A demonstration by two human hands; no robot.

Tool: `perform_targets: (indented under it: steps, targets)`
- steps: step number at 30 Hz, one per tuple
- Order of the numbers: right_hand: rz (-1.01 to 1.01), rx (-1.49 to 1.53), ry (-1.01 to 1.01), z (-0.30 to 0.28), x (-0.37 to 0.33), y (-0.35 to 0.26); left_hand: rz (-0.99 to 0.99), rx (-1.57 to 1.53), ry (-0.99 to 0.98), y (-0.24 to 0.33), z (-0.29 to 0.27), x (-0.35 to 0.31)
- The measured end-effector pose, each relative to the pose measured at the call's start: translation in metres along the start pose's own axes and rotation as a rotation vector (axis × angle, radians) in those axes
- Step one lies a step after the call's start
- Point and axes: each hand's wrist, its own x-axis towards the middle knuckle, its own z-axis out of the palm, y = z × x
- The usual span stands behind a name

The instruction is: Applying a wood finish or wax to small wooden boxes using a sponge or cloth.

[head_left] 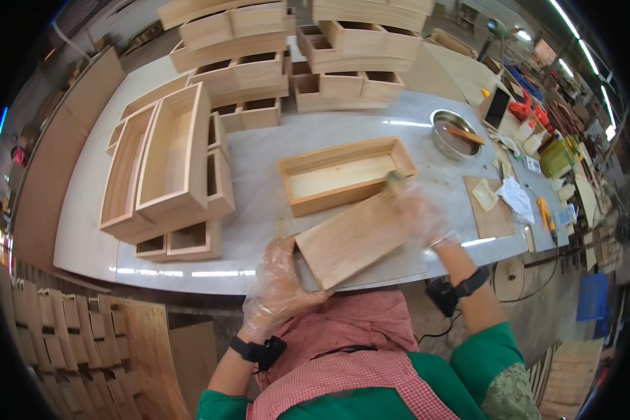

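Observation:
A wooden box (353, 238) lies at a slant near the table's front edge, a broad flat face upward. My left hand (280, 283), in a clear plastic glove, grips its near left end between thumb and fingers. Over the far right end is my right hand (423, 213), also gloved and smeared by motion. It holds a small brush-like applicator (395, 180), too blurred to make out fully, against or just above the wood. Just behind sits an open wooden drawer (301, 204), its rim and sides darker than its pale bottom.
Stacked drawers (213, 175) stand at the left, with more stacks (346, 94) at the back. A metal bowl (437, 126) with a wooden handle in it is at the right. Beyond it are a small board (477, 210), a white cloth (516, 199) and bottles (556, 161).

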Motion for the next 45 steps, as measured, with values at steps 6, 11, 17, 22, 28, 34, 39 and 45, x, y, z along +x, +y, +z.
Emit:
perform_targets:
  steps: [6,11,17,22,28,34,39,45]
  targets:
    - [-0.381,-0.619,-0.278,0.037,-0.021,-0.228,0.017,-0.007,0.048,-0.022,0.006,-0.008]
    - [-0.799,-0.248,0.038,0.043,-0.045,-0.217,-0.004,-0.219,-0.054,-0.022,-0.002,-0.011]
    - [-0.736,-0.405,0.212,0.057,0.026,-0.165,0.115,-0.097,0.07,-0.012,0.0,-0.002]
    - [-0.676,-0.456,-0.092,0.052,-0.052,-0.19,0.099,-0.096,0.082,-0.02,0.003,-0.006]
    - [-0.649,-0.51,-0.065,0.073,-0.019,-0.168,0.131,-0.072,0.034,-0.011,-0.001,-0.005]
    - [-0.643,-0.42,0.013,0.046,-0.066,-0.189,0.1,-0.04,0.037,-0.01,-0.001,-0.002]
    - [-0.265,-0.707,0.243,-0.012,-0.076,-0.026,0.055,-0.032,0.016,-0.004,0.002,0.001]
    - [-0.524,-0.469,0.067,0.023,-0.083,-0.211,-0.004,-0.046,0.038,-0.004,0.001,-0.003]
